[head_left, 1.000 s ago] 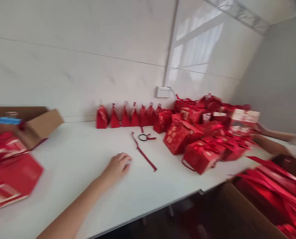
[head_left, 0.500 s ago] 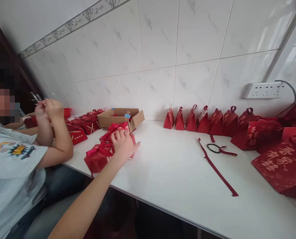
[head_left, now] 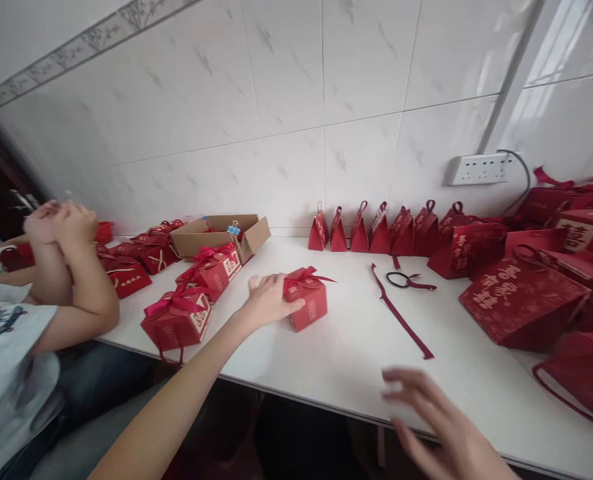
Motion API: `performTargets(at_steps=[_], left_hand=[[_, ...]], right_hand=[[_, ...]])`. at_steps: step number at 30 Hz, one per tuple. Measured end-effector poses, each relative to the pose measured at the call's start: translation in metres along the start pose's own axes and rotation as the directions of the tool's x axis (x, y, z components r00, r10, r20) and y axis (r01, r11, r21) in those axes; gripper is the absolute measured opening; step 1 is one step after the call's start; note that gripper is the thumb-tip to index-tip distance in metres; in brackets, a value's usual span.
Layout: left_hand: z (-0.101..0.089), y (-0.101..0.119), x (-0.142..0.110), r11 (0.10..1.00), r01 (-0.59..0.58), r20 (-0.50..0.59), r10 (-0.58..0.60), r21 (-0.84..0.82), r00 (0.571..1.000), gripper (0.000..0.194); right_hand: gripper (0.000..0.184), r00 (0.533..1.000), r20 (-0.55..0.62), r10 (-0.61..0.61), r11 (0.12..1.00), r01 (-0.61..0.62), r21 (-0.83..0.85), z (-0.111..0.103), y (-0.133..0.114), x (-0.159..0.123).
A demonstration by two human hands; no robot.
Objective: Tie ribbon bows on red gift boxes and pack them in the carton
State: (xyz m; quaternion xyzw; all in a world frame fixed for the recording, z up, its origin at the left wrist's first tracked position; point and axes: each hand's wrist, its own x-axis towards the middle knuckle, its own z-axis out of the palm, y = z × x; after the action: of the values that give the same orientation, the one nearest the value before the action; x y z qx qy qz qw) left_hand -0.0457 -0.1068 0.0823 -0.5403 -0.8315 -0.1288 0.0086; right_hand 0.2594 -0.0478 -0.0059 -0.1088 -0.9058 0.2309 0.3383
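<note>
My left hand (head_left: 269,299) grips a small red gift box (head_left: 312,303) by its left side, thumb across the front. A red ribbon bow tops this box, which is on or just above the white table (head_left: 296,367). My right hand (head_left: 429,413), smeared by motion, hovers over the table's front edge with fingers apart and nothing in them. To the left sit two similar bow-tied gift boxes (head_left: 176,320). Right of the held box lie a loose dark red ribbon strip (head_left: 401,317) and a black ring with a short red ribbon (head_left: 399,280).
Several red triangular boxes (head_left: 359,230) line the wall, and larger red boxes (head_left: 521,300) crowd the right. An open cardboard box (head_left: 201,243) with a blue clip stands at the back left. A co-worker's arms (head_left: 76,267) rest at the left. A power strip (head_left: 481,170) is on the wall.
My left hand has drawn one gift box rightward, away from the other two. My right hand has come into view at the lower right. The view has turned right.
</note>
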Motion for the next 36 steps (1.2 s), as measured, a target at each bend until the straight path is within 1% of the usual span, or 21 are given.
performTargets(at_steps=[1, 2, 3, 4, 5, 6, 7, 9, 11, 12, 14, 16, 17, 19, 21, 24, 27, 29, 33, 34, 36], left_hand=[[0.003, 0.012, 0.005, 0.992, -0.077, 0.062, 0.084, -0.103, 0.995, 0.064], [0.006, 0.023, 0.012, 0.967, -0.129, 0.121, 0.158, -0.218, 0.980, 0.067], [0.010, 0.032, 0.021, 0.931, -0.152, 0.171, 0.218, -0.333, 0.961, 0.072], [0.015, 0.041, 0.031, 0.886, -0.154, 0.209, 0.267, -0.437, 0.941, 0.078], [0.022, 0.047, 0.041, 0.835, -0.149, 0.229, 0.309, -0.530, 0.923, 0.085], [0.030, 0.053, 0.051, 0.778, -0.142, 0.228, 0.346, -0.612, 0.910, 0.091], [0.039, 0.056, 0.059, 0.717, -0.132, 0.209, 0.367, -0.685, 0.906, 0.096], [0.058, 0.059, 0.073, 0.567, -0.093, 0.142, 0.356, -0.818, 0.923, 0.099], [0.076, 0.058, 0.079, 0.399, -0.055, 0.082, 0.319, -0.915, 0.944, 0.095], [0.083, 0.057, 0.079, 0.328, -0.049, 0.058, 0.309, -0.943, 0.949, 0.092], [0.091, 0.055, 0.077, 0.209, -0.058, 0.007, 0.297, -0.976, 0.955, 0.078], [0.091, 0.055, 0.073, 0.133, -0.071, -0.035, 0.256, -0.989, 0.966, 0.059], [0.089, 0.056, 0.072, 0.117, -0.072, -0.045, 0.216, -0.991, 0.975, 0.052], [0.085, 0.058, 0.070, 0.131, -0.068, -0.049, 0.145, -0.989, 0.988, 0.041], [0.083, 0.060, 0.069, 0.164, -0.064, -0.046, 0.115, -0.984, 0.992, 0.032], [0.085, 0.061, 0.069, 0.190, -0.084, -0.058, 0.138, -0.978, 0.989, 0.031], [0.089, 0.059, 0.069, 0.284, -0.118, -0.076, 0.154, -0.952, 0.985, 0.033], [0.088, 0.059, 0.068, 0.329, -0.130, -0.078, 0.166, -0.935, 0.983, 0.033], [0.083, 0.061, 0.063, 0.346, -0.171, -0.099, 0.216, -0.922, 0.971, 0.034], [0.082, 0.062, 0.062, 0.373, -0.176, -0.096, 0.222, -0.911, 0.970, 0.035], [0.083, 0.063, 0.061, 0.459, -0.169, -0.062, 0.239, -0.872, 0.969, 0.032]], right_hand=[[0.029, 0.997, -0.060, 0.045, 0.998, -0.042, 0.042, -0.001, 0.011, 0.022], [0.037, 0.989, -0.107, 0.100, 0.990, -0.088, 0.107, -0.002, 0.024, 0.044], [0.048, 0.972, -0.143, 0.187, 0.971, -0.161, 0.175, -0.004, 0.039, 0.064], [0.066, 0.955, -0.155, 0.254, 0.949, -0.215, 0.232, -0.005, 0.053, 0.083], [0.081, 0.942, -0.123, 0.313, 0.922, -0.270, 0.279, -0.007, 0.067, 0.098], [0.091, 0.932, -0.079, 0.354, 0.894, -0.313, 0.320, -0.009, 0.079, 0.110], [0.098, 0.925, -0.028, 0.378, 0.867, -0.344, 0.360, -0.011, 0.090, 0.118], [0.102, 0.923, 0.063, 0.380, 0.839, -0.372, 0.397, -0.012, 0.105, 0.124], [0.103, 0.936, 0.099, 0.338, 0.859, -0.350, 0.374, -0.010, 0.114, 0.121], [0.104, 0.946, 0.094, 0.310, 0.880, -0.323, 0.349, -0.009, 0.116, 0.118], [0.107, 0.964, 0.053, 0.262, 0.916, -0.266, 0.299, -0.006, 0.118, 0.112], [0.109, 0.972, -0.005, 0.236, 0.937, -0.226, 0.267, -0.004, 0.121, 0.110], [0.110, 0.973, -0.030, 0.227, 0.945, -0.213, 0.248, -0.003, 0.122, 0.110], [0.112, 0.976, -0.064, 0.209, 0.959, -0.191, 0.211, -0.001, 0.126, 0.110], [0.111, 0.978, -0.093, 0.187, 0.967, -0.167, 0.190, 0.000, 0.130, 0.111], [0.109, 0.973, -0.130, 0.189, 0.965, -0.159, 0.208, 0.000, 0.133, 0.110], [0.109, 0.967, -0.145, 0.210, 0.960, -0.175, 0.219, 0.000, 0.132, 0.108], [0.108, 0.961, -0.165, 0.220, 0.961, -0.185, 0.204, -0.001, 0.130, 0.107], [0.105, 0.939, -0.267, 0.217, 0.967, -0.169, 0.192, -0.004, 0.128, 0.105], [0.105, 0.938, -0.272, 0.215, 0.968, -0.167, 0.189, -0.005, 0.127, 0.105], [0.105, 0.943, -0.239, 0.233, 0.964, -0.192, 0.184, -0.006, 0.127, 0.107]])
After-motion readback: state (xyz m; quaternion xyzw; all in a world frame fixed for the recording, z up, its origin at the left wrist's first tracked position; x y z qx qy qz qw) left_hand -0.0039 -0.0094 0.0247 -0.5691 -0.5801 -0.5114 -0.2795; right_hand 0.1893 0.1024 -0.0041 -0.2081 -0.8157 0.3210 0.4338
